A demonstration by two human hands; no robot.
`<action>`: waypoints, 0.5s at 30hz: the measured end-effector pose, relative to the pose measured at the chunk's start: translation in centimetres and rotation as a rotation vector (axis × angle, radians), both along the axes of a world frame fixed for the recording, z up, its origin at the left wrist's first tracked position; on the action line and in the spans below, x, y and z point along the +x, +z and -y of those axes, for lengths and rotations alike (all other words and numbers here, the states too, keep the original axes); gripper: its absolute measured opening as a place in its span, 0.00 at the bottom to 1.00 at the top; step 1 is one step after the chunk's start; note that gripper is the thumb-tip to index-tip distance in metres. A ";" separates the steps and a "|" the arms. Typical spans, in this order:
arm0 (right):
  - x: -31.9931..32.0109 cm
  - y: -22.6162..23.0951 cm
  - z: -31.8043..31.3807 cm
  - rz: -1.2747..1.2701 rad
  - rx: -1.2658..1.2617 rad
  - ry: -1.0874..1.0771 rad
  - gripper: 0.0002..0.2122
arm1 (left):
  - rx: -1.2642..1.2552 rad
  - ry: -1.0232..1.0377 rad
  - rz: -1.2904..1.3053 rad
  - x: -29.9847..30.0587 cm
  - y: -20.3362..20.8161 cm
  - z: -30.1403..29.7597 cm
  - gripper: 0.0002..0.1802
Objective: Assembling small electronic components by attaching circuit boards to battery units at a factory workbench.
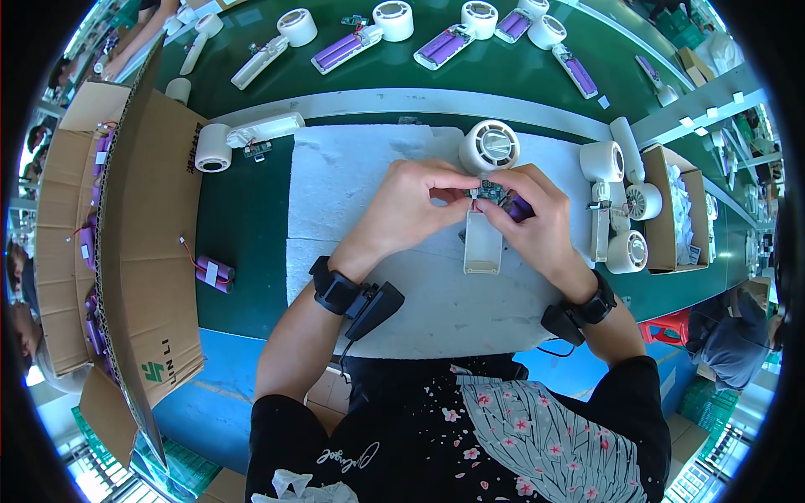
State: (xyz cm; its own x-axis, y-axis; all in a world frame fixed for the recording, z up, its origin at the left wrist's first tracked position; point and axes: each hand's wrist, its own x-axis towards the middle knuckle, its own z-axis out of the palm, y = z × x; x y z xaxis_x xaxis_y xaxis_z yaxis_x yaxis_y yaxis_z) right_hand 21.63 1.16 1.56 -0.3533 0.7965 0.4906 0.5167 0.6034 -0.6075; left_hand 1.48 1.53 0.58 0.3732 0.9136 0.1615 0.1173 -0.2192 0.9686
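Note:
A small green circuit board (491, 193) sits pinched between my two hands, above the open handle of a white handheld fan. My left hand (418, 201) is closed, thumb and forefinger at the board's left edge by a small pale connector. My right hand (537, 214) is closed on the board's other side. A purple battery pack (521, 208) shows beneath its fingers, partly hidden. Beyond my fingers is the fan's round grilled head (490, 147). Its hollow handle shell (483, 247) points toward me on the white foam mat (369, 310).
A large cardboard box (159, 243) with purple battery packs stands left, beside a loose battery pack (215, 274). Another fan (215, 148) lies at the mat's far-left corner. Several fans (625, 251) and a small carton (677, 210) are at right. More fans line the green conveyor (369, 80).

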 end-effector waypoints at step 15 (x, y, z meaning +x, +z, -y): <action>0.0 0.3 -0.1 0.024 -0.029 -0.020 0.14 | 0.131 0.030 -0.066 0.1 0.0 0.1 0.13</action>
State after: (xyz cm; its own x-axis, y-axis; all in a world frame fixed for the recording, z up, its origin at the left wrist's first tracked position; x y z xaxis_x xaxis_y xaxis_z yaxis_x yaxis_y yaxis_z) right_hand 21.62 1.25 1.90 -0.3483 0.8176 0.4585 0.5432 0.5747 -0.6120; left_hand 1.59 1.42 0.55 0.3594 0.8974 0.2560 0.1880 -0.3383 0.9221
